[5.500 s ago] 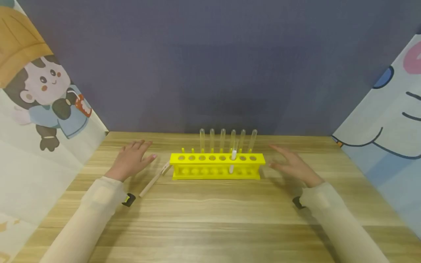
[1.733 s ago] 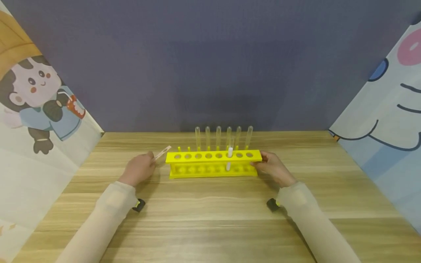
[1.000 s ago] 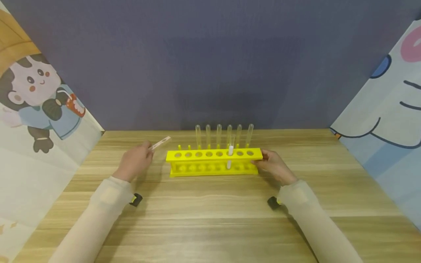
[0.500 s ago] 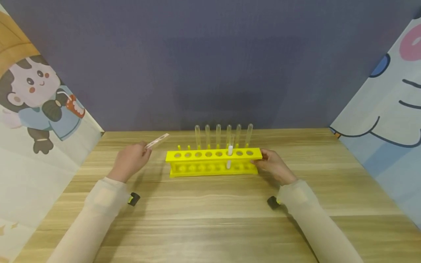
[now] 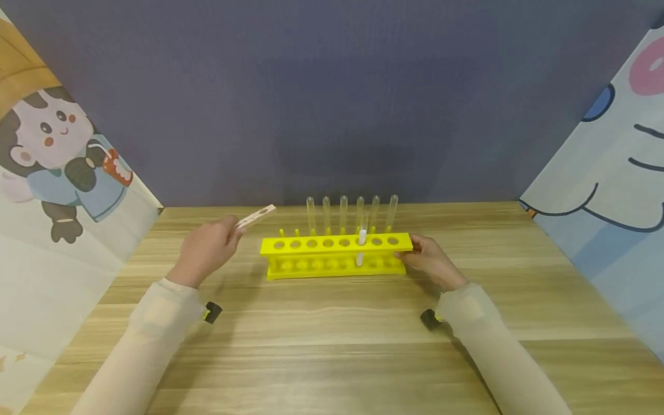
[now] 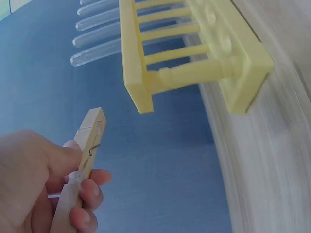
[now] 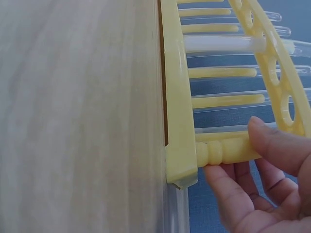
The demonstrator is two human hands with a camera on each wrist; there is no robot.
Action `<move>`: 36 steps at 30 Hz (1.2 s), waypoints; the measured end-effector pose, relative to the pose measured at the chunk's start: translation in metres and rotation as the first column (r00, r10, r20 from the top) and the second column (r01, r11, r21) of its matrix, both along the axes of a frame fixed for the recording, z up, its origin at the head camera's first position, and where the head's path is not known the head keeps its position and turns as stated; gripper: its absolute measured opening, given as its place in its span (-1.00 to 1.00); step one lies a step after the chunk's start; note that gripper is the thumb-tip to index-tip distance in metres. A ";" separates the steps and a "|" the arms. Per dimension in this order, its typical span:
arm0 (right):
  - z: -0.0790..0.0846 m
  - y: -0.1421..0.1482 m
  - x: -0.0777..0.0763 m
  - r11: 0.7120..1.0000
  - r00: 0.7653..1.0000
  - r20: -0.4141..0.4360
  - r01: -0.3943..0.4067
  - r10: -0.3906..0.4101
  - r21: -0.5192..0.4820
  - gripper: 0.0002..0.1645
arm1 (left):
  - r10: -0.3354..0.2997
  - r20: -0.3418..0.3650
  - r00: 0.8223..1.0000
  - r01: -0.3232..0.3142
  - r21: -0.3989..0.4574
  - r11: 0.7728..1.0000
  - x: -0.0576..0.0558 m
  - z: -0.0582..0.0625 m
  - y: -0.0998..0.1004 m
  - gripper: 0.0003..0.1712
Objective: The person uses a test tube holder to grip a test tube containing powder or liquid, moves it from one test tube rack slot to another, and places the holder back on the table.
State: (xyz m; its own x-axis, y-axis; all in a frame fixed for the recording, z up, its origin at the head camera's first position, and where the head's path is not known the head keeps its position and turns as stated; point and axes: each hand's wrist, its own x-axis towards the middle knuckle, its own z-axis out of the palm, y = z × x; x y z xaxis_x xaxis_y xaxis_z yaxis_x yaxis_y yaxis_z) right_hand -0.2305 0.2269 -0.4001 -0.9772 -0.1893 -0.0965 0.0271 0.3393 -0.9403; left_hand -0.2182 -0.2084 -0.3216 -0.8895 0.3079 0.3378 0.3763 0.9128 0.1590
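Observation:
My left hand holds a wooden test tube clamp above the table, left of the yellow test tube rack. In the left wrist view, thumb and fingers wrap the clamp's handle, and its head points away from the hand, apart from the rack. My right hand grips the rack's right end; the right wrist view has thumb and fingers around the end post. A test tube with white contents stands in one of the rack's holes. Several clear test tubes sit upside down on the back pegs.
The rack stands on a wood-grain table. Behind it rises a dark blue-grey panel. Printed cartoon panels flank the table on the left and right. Two bare yellow pegs show at the rack's back left.
Both hands lay apart from the rack at first. The left hand has picked up the clamp from the table and raised it; the right hand has taken hold of the rack's right end.

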 end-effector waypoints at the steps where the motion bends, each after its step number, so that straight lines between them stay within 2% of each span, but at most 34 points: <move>1: 0.000 0.000 0.000 1.000 1.000 0.000 -0.001 0.001 -0.003 -0.50 | -0.004 -0.011 1.000 0.004 -0.001 1.000 0.001 0.001 0.002 -0.81; 7: 0.000 0.000 0.000 1.000 1.000 0.007 0.000 0.000 -0.006 -0.50 | -0.043 -0.079 0.996 0.042 -0.019 0.999 0.005 0.006 0.011 -0.86; 14: 0.002 0.001 0.001 1.000 1.000 -0.002 -0.008 0.008 0.012 -0.51 | -0.053 -0.112 0.992 0.051 -0.024 0.998 0.009 0.009 0.018 -0.87; 22: 0.002 0.002 0.002 0.999 1.000 -0.011 -0.022 0.022 0.029 -0.52 | -0.085 -0.203 0.975 0.085 -0.009 0.996 0.012 0.007 0.025 -0.89; 36: 0.000 0.001 0.001 0.999 0.999 -0.002 -0.034 0.034 0.022 -0.54 | -0.115 -0.238 0.964 0.111 -0.031 0.993 0.011 0.010 0.042 -0.87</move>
State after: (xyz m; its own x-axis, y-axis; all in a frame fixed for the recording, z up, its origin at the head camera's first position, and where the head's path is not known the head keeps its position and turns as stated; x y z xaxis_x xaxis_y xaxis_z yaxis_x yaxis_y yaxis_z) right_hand -0.2297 0.2283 -0.4003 -0.9705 -0.2201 -0.0986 0.0129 0.3608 -0.9326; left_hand -0.2074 -0.1666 -0.3112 -0.7427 0.4096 0.5297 0.5023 0.8639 0.0362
